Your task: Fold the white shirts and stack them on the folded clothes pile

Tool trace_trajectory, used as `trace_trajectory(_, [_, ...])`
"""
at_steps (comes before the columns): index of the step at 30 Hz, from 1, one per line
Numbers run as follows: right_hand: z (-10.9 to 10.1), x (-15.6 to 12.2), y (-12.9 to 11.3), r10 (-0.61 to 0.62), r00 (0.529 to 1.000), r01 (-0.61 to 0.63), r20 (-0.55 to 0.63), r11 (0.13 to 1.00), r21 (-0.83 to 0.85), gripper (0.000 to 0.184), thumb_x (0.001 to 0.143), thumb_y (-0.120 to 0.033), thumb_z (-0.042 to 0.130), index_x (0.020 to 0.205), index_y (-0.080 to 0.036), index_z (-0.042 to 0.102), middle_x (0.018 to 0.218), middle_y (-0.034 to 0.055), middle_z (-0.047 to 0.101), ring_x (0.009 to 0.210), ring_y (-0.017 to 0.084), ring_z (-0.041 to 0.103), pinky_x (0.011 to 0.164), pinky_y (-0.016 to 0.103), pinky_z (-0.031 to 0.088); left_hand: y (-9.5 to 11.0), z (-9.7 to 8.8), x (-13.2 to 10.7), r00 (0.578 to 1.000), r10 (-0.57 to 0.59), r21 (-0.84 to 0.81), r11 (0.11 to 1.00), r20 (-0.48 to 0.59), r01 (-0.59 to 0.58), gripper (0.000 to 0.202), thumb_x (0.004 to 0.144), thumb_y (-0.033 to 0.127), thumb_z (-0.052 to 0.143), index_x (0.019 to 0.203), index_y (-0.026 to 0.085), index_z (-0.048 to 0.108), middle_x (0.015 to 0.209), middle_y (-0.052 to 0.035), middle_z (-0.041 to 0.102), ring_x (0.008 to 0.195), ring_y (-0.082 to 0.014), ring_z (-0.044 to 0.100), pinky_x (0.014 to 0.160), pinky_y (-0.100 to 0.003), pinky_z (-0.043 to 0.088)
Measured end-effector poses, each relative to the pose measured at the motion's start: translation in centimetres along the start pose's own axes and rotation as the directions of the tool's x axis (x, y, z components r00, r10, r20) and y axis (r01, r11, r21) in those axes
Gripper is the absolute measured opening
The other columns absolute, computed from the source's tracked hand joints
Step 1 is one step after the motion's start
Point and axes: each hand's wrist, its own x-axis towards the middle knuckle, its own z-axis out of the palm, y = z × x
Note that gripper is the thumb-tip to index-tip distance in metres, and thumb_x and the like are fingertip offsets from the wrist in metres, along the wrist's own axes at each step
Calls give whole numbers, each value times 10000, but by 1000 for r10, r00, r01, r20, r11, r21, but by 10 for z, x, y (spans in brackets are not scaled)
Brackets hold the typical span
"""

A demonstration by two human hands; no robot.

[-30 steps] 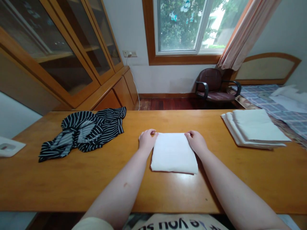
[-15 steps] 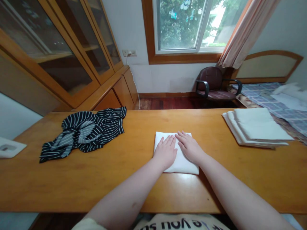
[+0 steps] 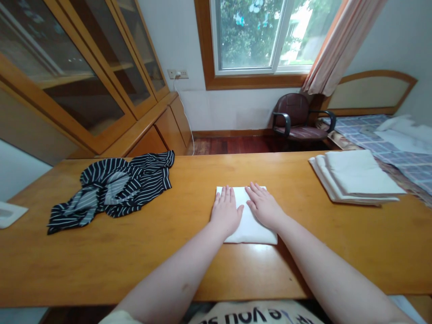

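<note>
A folded white cloth (image 3: pixel 251 227) lies in the middle of the wooden table (image 3: pixel 101 261). My left hand (image 3: pixel 225 212) rests flat on its left half, fingers stretched out and pointing away from me. My right hand (image 3: pixel 264 206) lies flat on the right half, fingers spread, touching the cloth. Neither hand grips anything. Most of the cloth is hidden under my palms.
A crumpled black-and-white striped garment (image 3: pixel 111 186) lies on the table's left. A stack of folded white cloths (image 3: pixel 354 177) sits at the right. A white object (image 3: pixel 8 212) is at the far left edge. Beyond the table stand a dark chair (image 3: pixel 297 118), cabinets and a bed.
My hands left the cloth's far corners, where the fingers were curled, and came inward to lie flat on top of it. The left hand has since slid a little to the left.
</note>
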Motion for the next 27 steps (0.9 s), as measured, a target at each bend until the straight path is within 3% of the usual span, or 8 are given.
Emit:
trace_trajectory(5, [-6, -12, -17, -100, 993, 99, -62, 995, -26, 480, 902, -231, 364, 1352, -85, 440, 1470, 160, 326, 1374, 238, 261, 1111, 445, 225, 1, 1, 0, 1000, 12, 5, 1000, -14, -11, 633, 912, 406, 311, 1420, 30, 304, 1491, -175, 266, 1400, -263, 182, 1134, -442, 148])
trace_trajectory(10, [6, -20, -30, -171, 983, 170, -62, 985, -29, 516, 933, -340, 329, 1390, -111, 395, 1448, 120, 380, 1356, 233, 301, 1119, 459, 191, -3, 1, 0, 999, 26, 8, 1000, -22, -26, 550, 922, 286, 274, 1417, 51, 321, 1488, -144, 294, 1398, -231, 197, 1131, -421, 176])
trace_trajectory(20, [13, -41, -8, -297, 954, 289, -23, 941, -176, 811, 853, -628, 374, 1452, -91, 265, 1504, 165, 234, 1400, 296, 149, 1114, 512, 129, -11, 4, 0, 999, 27, -10, 1000, -30, -27, 538, 918, 273, 300, 1428, 101, 310, 1494, -99, 297, 1394, -204, 213, 1134, -400, 190])
trace_trajectory(27, [15, -64, 1, -258, 966, 253, -16, 957, -144, 850, 823, -621, 449, 1468, -115, 222, 1524, 177, 164, 1405, 298, 123, 1108, 477, 184, -9, 3, 6, 996, 79, -19, 997, -42, -79, 530, 919, 267, 302, 1420, 94, 323, 1488, -112, 304, 1392, -207, 220, 1133, -410, 192])
